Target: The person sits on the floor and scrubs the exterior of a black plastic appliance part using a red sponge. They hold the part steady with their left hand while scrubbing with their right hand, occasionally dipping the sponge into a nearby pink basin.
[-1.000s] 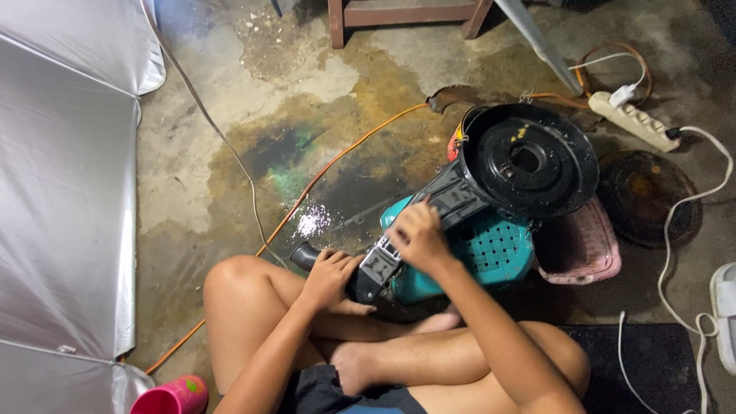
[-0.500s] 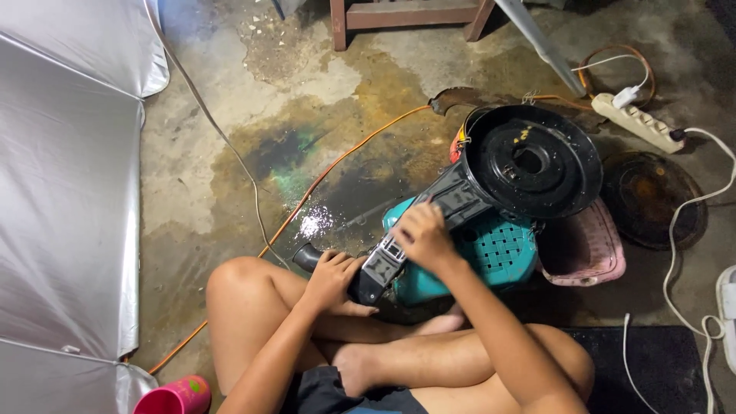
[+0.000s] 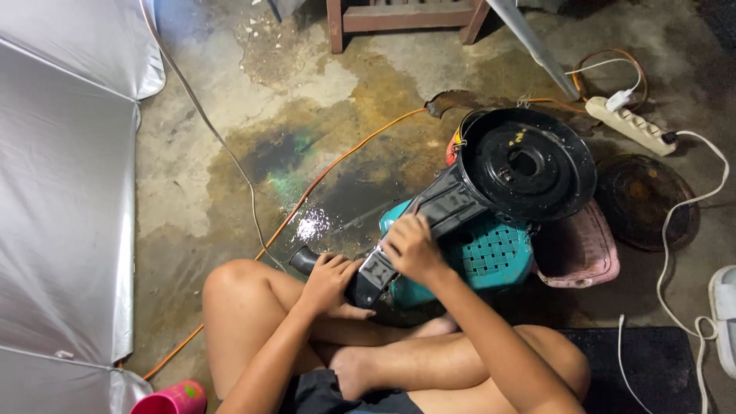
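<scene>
Nearest to me are my crossed bare legs on the concrete floor [image 3: 230,153]; a pink cup [image 3: 172,399] sits at my left knee, a dark mat [image 3: 652,360] at my right. My left hand [image 3: 330,282] rests at the lower end of the black fan stand [image 3: 429,222], fingers curled around the black tube end there, gripping it; my right hand [image 3: 414,249] lies on top of the stand's control block, fingers pressed flat together on it (whether they pinch anything underneath I cannot tell). The stand lies tilted across a teal plastic basket [image 3: 491,257], its round black base [image 3: 529,165] turned up towards me; I judge the work as under way, with the stand laid over and its underside exposed, nothing yet seen taken off it. Just beside the basket, on the right, is a pink tray [image 3: 583,253]; beyond it a round dark disc [image 3: 644,199] flat on the floor. An orange cable [image 3: 322,180] runs diagonally across the stained floor; a white power strip [image 3: 629,123] lies at the far right; silver sheeting [image 3: 61,192] fills the left edge. No package or label is legible; only small yellow marks on the base.
</scene>
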